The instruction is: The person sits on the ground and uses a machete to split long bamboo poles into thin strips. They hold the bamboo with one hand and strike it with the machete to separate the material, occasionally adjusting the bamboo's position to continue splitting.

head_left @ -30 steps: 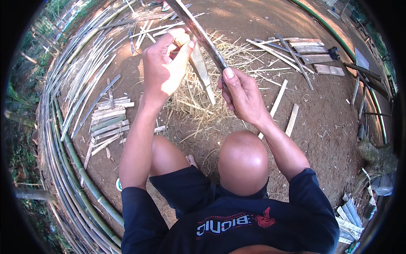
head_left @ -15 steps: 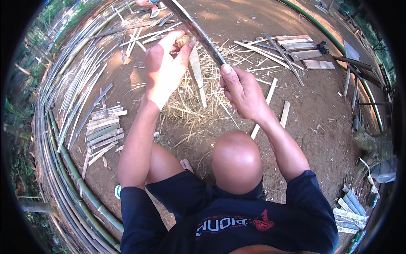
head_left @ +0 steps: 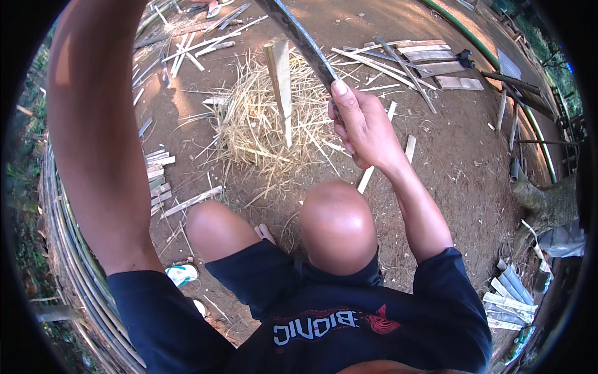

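My right hand (head_left: 364,124) is wrapped around the handle end of a machete (head_left: 302,40). Its long dark blade slants up and to the left, past the top edge of the view. Just left of the blade an upright wooden post (head_left: 281,87) rises from a heap of pale bamboo shavings (head_left: 243,128); the blade looks apart from it, though depth is hard to judge. On the left my raised forearm (head_left: 93,131) runs up out of the picture, so the left hand itself is hidden beyond the top edge.
Split bamboo pieces (head_left: 159,181) lie stacked at left, beside long bamboo poles (head_left: 81,268). Slats (head_left: 430,56) rest on the ground at far right. A sandal (head_left: 182,274) lies near my left knee. Another person's foot (head_left: 213,9) shows at the top.
My left hand has left the top of the post and swung up and left out of view. The right hand still grips the machete, nearly in the same place.
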### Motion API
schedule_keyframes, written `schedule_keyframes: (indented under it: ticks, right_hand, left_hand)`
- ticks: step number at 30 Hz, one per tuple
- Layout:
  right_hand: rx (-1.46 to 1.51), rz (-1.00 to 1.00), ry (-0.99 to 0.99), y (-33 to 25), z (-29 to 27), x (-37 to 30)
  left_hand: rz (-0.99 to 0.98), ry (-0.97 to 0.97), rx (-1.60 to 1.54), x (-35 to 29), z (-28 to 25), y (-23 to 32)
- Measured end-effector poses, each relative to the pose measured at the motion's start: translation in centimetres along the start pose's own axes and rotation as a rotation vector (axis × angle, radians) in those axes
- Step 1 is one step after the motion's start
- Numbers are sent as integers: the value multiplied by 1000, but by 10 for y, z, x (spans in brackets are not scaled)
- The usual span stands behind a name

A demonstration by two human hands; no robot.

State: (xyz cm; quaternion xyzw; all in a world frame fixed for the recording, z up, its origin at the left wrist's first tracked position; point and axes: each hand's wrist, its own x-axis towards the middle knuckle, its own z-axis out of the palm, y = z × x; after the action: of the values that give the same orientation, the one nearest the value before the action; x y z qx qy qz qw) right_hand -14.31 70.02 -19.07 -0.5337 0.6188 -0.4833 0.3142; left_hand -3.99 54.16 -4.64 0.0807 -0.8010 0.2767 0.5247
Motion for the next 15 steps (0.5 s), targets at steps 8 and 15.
schedule_keyframes:
  ticks: [8, 15]
  right_hand:
    - [-46, 91, -51, 26, -7, -4]
    - [-86, 112, -81, 28, -3, -6]
  left_hand:
    - [-83, -487, -122, -13, 42, -24]
    - [-170, -493, -124, -58, 44, -28]
